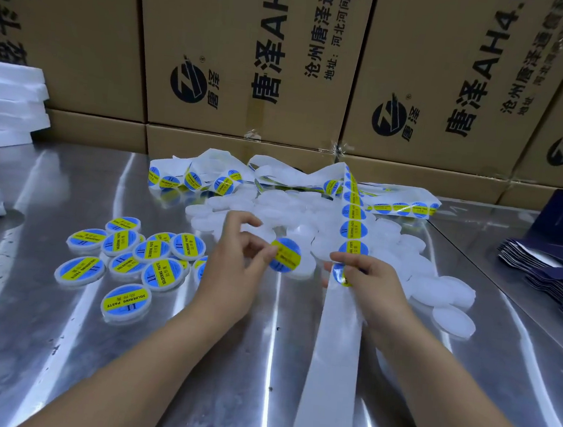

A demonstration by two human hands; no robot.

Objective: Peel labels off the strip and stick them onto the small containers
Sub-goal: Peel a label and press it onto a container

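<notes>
My left hand pinches a round blue and yellow label by its edge, just above a plain white container. My right hand grips the white label strip, which runs from the far pile down toward me as bare backing. Another label sits under my right fingers. Several labelled containers lie to the left. A heap of unlabelled white containers lies behind and to the right of my hands.
The shiny metal table holds tangled label strips at the back. Brown cardboard boxes wall off the far side. White foam sheets stack at far left, and dark blue flat packets lie at right.
</notes>
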